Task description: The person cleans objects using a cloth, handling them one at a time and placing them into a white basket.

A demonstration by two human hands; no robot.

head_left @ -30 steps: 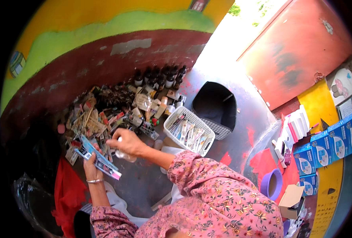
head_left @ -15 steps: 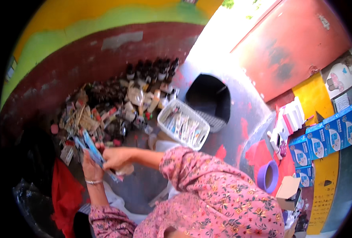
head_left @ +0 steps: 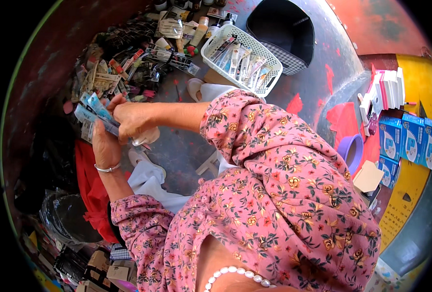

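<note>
My left hand (head_left: pixel 106 147), with a bracelet at the wrist, is closed around a small bunch of flat light-blue packets (head_left: pixel 95 110) that fan out past the fingers. Across from it, my right hand (head_left: pixel 134 119) is bent over the packets' lower end, its fingers curled and touching them. Something pale (head_left: pixel 148 136) shows under the right hand; I cannot make out what it is. Beyond the hands lies a heap of small packaged goods (head_left: pixel 106 80) on the floor. To the right of the heap, a white plastic basket (head_left: pixel 274 62) holds many slim packets.
A black bin (head_left: pixel 280 24) stands behind the basket. Red cloth (head_left: pixel 90 190) and dark plastic bags (head_left: pixel 62 216) lie at the left. On the right are a purple ring-shaped container (head_left: pixel 353 151), blue boxes (head_left: pixel 413 138), white boxes (head_left: pixel 388 90) and an open cardboard box (head_left: pixel 368 177).
The view has tilted downward, so the heap, basket and bin appear higher. Both hands stay together at the blue packets, which now fan out more.
</note>
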